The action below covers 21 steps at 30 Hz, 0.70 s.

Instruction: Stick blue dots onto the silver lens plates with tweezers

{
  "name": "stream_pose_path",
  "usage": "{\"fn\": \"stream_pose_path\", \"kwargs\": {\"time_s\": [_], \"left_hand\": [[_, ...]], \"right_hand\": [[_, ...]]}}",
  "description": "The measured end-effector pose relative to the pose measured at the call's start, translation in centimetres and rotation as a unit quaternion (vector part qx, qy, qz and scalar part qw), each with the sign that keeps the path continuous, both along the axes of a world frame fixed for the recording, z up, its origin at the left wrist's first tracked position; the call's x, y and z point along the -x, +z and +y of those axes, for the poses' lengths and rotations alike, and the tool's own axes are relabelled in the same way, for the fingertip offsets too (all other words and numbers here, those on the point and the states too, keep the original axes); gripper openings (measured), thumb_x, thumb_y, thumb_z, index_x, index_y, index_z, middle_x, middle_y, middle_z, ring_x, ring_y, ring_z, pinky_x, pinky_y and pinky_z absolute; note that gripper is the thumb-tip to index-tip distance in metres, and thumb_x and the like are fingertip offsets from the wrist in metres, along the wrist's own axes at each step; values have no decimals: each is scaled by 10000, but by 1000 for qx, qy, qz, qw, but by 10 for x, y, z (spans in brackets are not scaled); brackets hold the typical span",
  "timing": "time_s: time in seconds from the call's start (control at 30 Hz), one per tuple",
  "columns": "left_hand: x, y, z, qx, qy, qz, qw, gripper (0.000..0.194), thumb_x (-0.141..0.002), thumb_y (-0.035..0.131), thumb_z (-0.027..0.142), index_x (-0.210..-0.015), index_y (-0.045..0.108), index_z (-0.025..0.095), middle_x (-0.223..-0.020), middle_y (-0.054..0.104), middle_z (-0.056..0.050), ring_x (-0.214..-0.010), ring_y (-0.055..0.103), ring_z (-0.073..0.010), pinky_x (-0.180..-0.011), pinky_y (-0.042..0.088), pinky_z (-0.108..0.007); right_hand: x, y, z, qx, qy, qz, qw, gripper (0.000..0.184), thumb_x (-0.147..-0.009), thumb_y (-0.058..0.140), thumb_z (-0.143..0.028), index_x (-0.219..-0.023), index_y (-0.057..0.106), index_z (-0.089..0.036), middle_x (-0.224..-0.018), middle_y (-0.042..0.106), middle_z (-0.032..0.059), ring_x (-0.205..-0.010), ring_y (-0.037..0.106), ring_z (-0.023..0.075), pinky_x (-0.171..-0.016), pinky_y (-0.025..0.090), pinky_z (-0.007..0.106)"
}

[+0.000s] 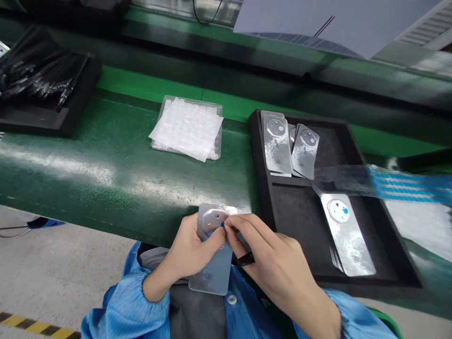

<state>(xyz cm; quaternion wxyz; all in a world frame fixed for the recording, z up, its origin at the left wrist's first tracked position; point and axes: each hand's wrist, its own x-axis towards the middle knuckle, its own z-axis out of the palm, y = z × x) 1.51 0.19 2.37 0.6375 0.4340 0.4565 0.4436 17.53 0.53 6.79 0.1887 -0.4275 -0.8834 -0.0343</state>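
My left fingers (pixel 215 239) curl closed around a silver-faced plate (pixel 212 278) with a round boss, gripping it in my left hand (pixel 187 249). My right hand (pixel 271 254) pinches narrow at the boss, thumb and forefinger closed on a small black tool (pixel 246 259), its tip too hidden to make out, with a speck of blue showing there. I have the plate just off the near left corner of the black foam tray (pixel 259 136). Inside that tray, several plates lie in the far compartment, and one with a blue-marked disc (pixel 338 211) lies in the near one. A blue-striped clear film (pixel 406 186) crosses its right side. Left of the tray, a clear plastic box (pixel 187 127) with white sheeting sits on the green bench (pixel 106 160).
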Motion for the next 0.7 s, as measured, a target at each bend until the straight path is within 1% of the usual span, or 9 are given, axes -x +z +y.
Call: {"fn": "stream_pose_path", "kwargs": {"time_s": [0.1, 0.23, 0.4, 0.5, 0.57, 0.63, 0.7], "left_hand": [[1, 1, 0, 12, -2, 0, 1000, 131, -883, 661, 244, -896, 746, 145, -844, 757, -41, -792, 681, -183, -736, 554, -261], [1, 2, 0, 18, -1, -13, 1000, 111, -875, 662, 224, -898, 741, 150, -856, 755, -37, -804, 683, -179, -746, 549, -257], [1, 4, 1, 28, 2, -25, 999, 88, -861, 672, 219, -867, 729, 151, -833, 747, -34, -790, 675, -174, -728, 539, -247], [3, 5, 2, 52, -6, -60, 997, 135, -862, 678, 244, -936, 744, 153, -887, 765, -39, -832, 681, -181, -771, 544, -252], [4, 4, 1, 74, -4, -80, 994, 154, -868, 668, 269, -942, 749, 161, -863, 758, -26, -810, 672, -174, -759, 539, -245], [5, 3, 0, 85, 12, -79, 993, 143, -870, 665, 283, -878, 749, 168, -799, 740, -11, -758, 660, -164, -715, 528, -234], [5, 3, 0, 97, 19, -85, 991, 157, -873, 675, 300, -842, 753, 168, -772, 744, -15, -730, 676, -170, -694, 535, -242]], "right_hand": [[-2, -1, -2, 15, 5, 25, 1000, 216, -1132, 429, -216, -1049, 611, -137, -886, 740, 41, -603, 701, 119, -489, 479, 252], [-1, -4, -5, 23, 7, 62, 998, 128, -1110, 489, -179, -1080, 602, -128, -912, 732, 59, -674, 712, 119, -567, 519, 225], [-2, -5, -7, 41, 6, 97, 994, 72, -1090, 524, -146, -1080, 595, -140, -914, 714, 56, -699, 700, 107, -585, 518, 198], [-3, -5, -8, 70, -11, 133, 989, 66, -1083, 524, -147, -1084, 587, -166, -908, 692, 46, -731, 703, 111, -598, 530, 183], [0, -4, -9, 91, -30, 160, 983, 59, -1073, 530, -149, -1073, 578, -184, -898, 677, 37, -705, 688, 108, -585, 533, 178], [3, -4, -10, 103, -45, 181, 977, 64, -1059, 543, -143, -1061, 572, -199, -885, 667, 23, -647, 658, 99, -561, 527, 176], [1, -2, -13, 107, -55, 198, 973, 84, -1044, 552, -132, -1054, 575, -213, -880, 666, 16, -638, 655, 105, -557, 531, 182]]}}
